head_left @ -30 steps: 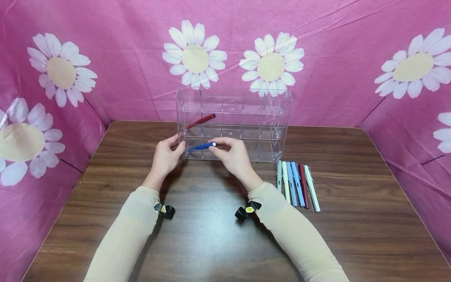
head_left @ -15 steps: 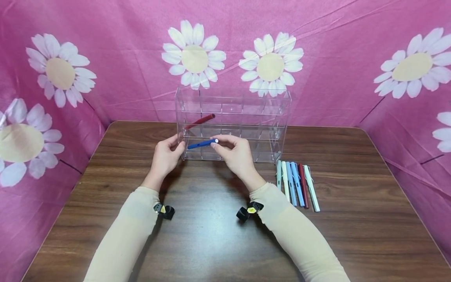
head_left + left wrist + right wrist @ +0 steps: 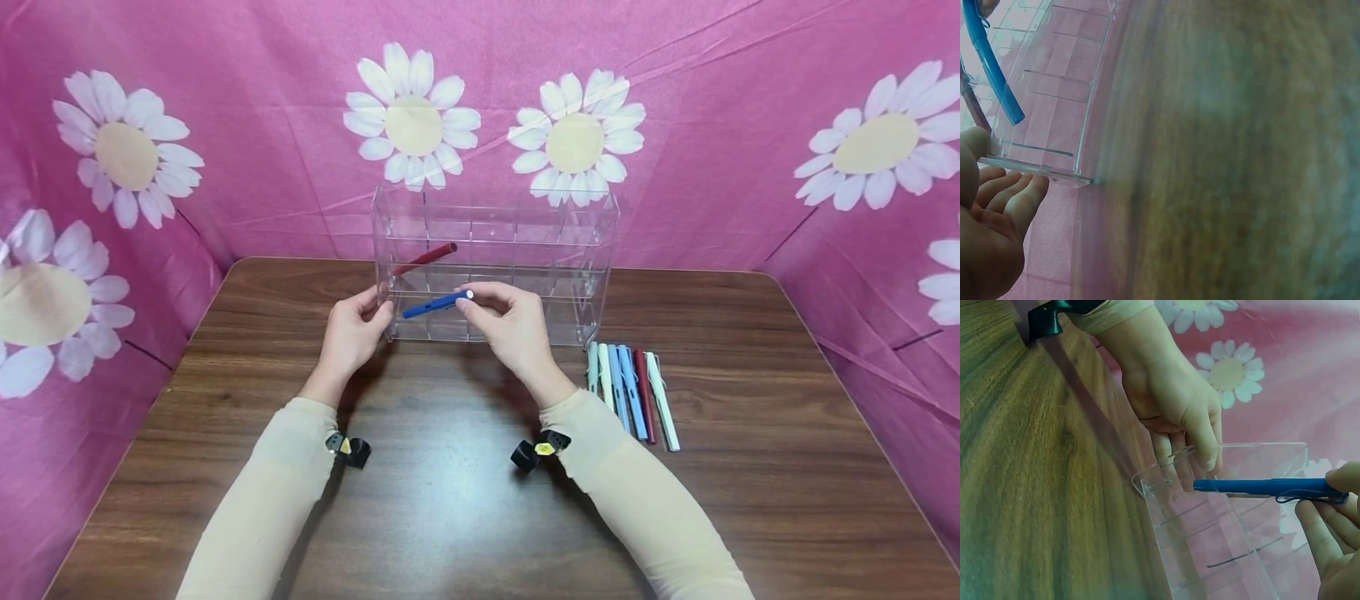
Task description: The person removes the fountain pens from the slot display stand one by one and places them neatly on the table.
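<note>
A clear plastic rack (image 3: 540, 268) with several compartments stands upright at the back of the table. My left hand (image 3: 351, 335) grips its left side wall, thumb at the front and the other fingers along the outside. In front of the lower left compartments, my right hand (image 3: 517, 327) pinches a blue pen (image 3: 433, 307) by its capped, white-ended end. The pen's clip (image 3: 1300, 494) shows beside the fingers in the right wrist view. Its free end points left toward my left thumb and tilts slightly down. A dark red pen (image 3: 424, 259) lies slanted inside the rack at the left, above the blue one.
Several pens lie side by side on the wooden table (image 3: 435, 517) right of the rack, among them a light blue pen (image 3: 632, 392), a dark red pen (image 3: 645, 396) and a pale green pen (image 3: 663, 402). A pink cloth (image 3: 285, 167) with white flowers hangs behind the rack.
My right hand has drawn the blue pen to the right and slightly up, so its free end is farther from my left thumb. My left hand stays at the rack's side.
</note>
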Motion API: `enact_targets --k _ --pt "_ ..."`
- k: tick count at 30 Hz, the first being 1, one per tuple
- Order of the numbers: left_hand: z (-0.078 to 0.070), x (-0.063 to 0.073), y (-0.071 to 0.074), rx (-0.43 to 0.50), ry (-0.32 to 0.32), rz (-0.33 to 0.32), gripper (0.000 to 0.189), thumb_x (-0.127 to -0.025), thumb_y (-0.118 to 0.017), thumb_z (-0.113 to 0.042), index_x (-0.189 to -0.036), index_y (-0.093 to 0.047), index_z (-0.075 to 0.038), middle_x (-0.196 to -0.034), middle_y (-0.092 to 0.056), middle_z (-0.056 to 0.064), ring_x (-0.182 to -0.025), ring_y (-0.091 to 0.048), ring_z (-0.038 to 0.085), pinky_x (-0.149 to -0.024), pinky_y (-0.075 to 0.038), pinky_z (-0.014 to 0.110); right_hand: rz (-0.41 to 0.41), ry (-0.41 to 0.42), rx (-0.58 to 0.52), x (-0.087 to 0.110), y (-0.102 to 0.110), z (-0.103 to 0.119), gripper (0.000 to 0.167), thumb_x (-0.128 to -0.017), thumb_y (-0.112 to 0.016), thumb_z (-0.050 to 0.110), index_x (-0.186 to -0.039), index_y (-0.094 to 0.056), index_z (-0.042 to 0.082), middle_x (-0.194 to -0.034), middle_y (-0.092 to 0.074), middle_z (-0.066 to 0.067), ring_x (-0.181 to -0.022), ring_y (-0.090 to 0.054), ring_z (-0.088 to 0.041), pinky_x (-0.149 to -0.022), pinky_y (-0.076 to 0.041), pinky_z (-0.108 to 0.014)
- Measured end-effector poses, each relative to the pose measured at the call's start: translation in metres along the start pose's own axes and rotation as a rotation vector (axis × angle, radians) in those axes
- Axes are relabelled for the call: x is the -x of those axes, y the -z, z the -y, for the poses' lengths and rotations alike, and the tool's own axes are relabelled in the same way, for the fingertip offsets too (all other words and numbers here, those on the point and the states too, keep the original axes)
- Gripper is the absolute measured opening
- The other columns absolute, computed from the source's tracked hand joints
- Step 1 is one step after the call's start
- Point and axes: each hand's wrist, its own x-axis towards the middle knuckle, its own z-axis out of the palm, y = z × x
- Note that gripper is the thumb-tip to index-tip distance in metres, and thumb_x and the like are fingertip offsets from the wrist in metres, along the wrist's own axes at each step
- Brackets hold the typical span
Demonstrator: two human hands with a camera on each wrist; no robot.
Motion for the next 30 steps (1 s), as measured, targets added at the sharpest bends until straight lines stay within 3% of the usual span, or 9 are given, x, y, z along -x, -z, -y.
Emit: enact_targets --k 6,13,22,30 --pt "0.000 -0.001 0.000 0.002 0.003 -0.002 0.042 -0.104 -0.064 -0.015 -0.143 -0.069 -0.005 -0.125 -0.078 0.018 -0.103 -0.074 0.019 -0.083 -0.047 0.003 -0.009 0.021 -0.014 0.000 0.006 0.007 0.021 -0.095 -0.079 0.003 -0.116 -0.080 -0.004 -0.117 -0.081 -0.022 -0.097 -0.077 -0.007 -0.089 -0.064 -0.024" --pt "0.001 0.000 0.000 -0.010 0.013 -0.002 0.041 -0.104 -0.063 -0.015 -0.144 -0.069 -0.006 -0.126 -0.078 0.017 -0.100 -0.072 0.011 -0.085 -0.046 0.004 -0.009 0.031 -0.052 0.001 0.011 0.013 0.022 -0.094 -0.080 0.002 -0.115 -0.080 -0.005 -0.116 -0.080 -0.024 -0.097 -0.078 -0.013 -0.088 -0.065 -0.024" --pt "0.001 0.000 -0.001 0.010 0.006 -0.005 0.041 -0.104 -0.064 -0.013 -0.143 -0.069 -0.004 -0.124 -0.078 0.018 -0.089 -0.065 -0.005 -0.081 -0.047 0.002 -0.028 0.087 -0.078 0.002 0.021 0.020 0.021 -0.096 -0.078 0.001 -0.115 -0.078 -0.008 -0.113 -0.080 -0.025 -0.091 -0.077 -0.007 -0.084 -0.064 -0.021" --pt "0.000 0.000 0.000 0.019 0.021 0.008 0.042 -0.104 -0.064 -0.015 -0.144 -0.068 -0.005 -0.126 -0.077 0.019 -0.089 -0.063 -0.009 -0.082 -0.047 0.002 -0.035 0.112 -0.084 0.004 0.028 0.026 0.021 -0.096 -0.077 0.000 -0.115 -0.077 -0.010 -0.112 -0.079 -0.026 -0.088 -0.076 -0.004 -0.081 -0.063 -0.019"
